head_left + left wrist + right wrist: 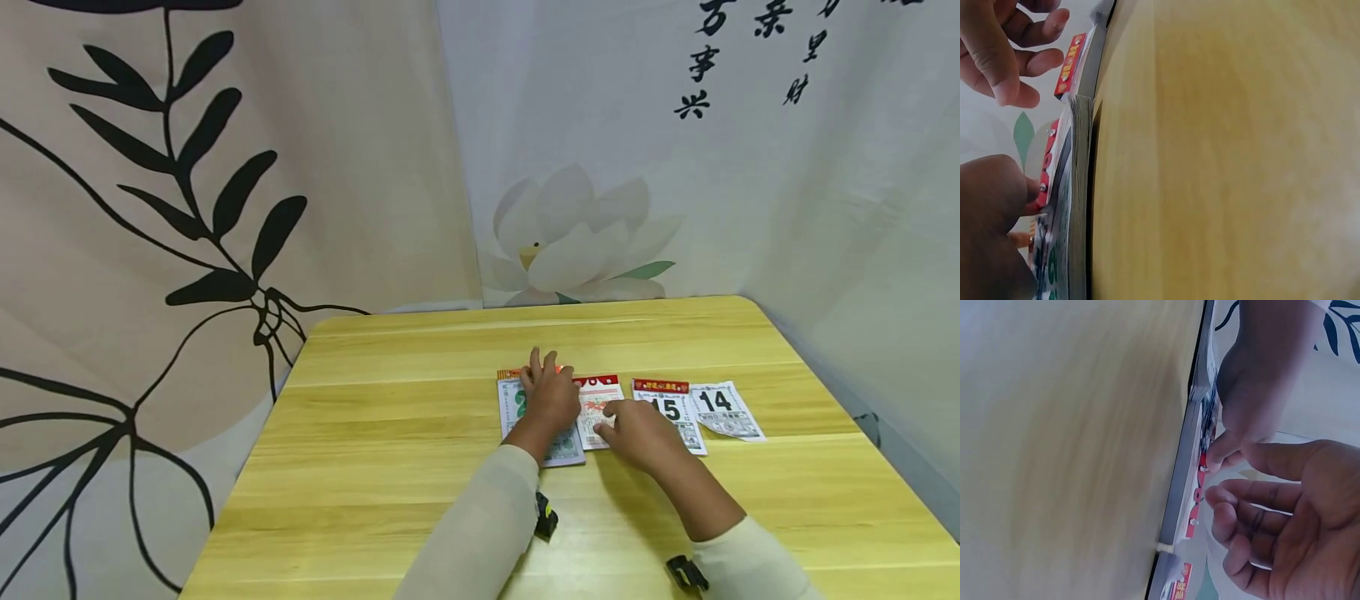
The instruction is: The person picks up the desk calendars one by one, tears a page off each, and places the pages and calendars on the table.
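Tear-off calendar pads lie in a row on the table. My left hand [553,402] rests over the left calendar pad [509,410], which shows a green digit, its fingers spread toward the top edge. In the right wrist view a fingertip of that hand meets the red header of the middle calendar pad [1196,497]. My right hand [647,435] is over the gap between the middle pad and the calendar pad numbered 15 [687,429], partly covering both. Its fingers [1272,494] are loosely bent and hold nothing. A loose calendar page numbered 14 [722,408] lies beside that pad.
The pads lie on a wood-grain table [375,467], toward its far side. Behind it hangs a curtain [360,167] with printed leaves, a lotus and black characters. Small black devices [546,517] are strapped at both wrists.
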The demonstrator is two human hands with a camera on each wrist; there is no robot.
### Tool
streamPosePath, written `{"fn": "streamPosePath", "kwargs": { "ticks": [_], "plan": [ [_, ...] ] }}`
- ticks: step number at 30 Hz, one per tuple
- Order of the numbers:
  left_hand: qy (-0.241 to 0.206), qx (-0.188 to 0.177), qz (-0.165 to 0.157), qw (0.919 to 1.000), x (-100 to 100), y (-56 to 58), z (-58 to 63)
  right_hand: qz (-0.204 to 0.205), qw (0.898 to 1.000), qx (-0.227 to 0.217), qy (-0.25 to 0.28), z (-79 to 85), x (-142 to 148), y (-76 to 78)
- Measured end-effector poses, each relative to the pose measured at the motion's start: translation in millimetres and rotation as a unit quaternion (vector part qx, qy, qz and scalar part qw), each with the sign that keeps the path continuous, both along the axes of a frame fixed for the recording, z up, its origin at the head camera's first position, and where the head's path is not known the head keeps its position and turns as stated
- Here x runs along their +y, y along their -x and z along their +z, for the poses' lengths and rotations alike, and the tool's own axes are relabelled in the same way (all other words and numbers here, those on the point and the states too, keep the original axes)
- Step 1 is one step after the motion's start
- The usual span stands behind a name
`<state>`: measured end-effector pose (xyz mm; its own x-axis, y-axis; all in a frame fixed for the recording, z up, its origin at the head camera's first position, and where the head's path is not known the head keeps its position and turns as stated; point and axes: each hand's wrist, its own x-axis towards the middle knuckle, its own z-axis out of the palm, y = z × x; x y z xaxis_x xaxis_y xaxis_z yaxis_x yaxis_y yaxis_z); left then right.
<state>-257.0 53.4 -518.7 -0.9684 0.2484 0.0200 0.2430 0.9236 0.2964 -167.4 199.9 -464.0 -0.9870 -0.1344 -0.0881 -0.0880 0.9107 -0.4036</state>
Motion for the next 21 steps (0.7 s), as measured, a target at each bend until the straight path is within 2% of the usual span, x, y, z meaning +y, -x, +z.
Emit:
{"fn": "streamPosePath", "kwargs": {
  "ticks": [7,21],
  "plan": [
    [0.026,-0.003,0.002,0.9996,3,1.9,-2.6,-0.011,1.0,-0.023,-0.008,0.4,-7,0.3],
    [0.015,-0.017,0.018,0.9996,6,2.2,-1.8,-0.006,1.0,-0.02,-0.013,-1.6,-12,0.1]
  ]
}}
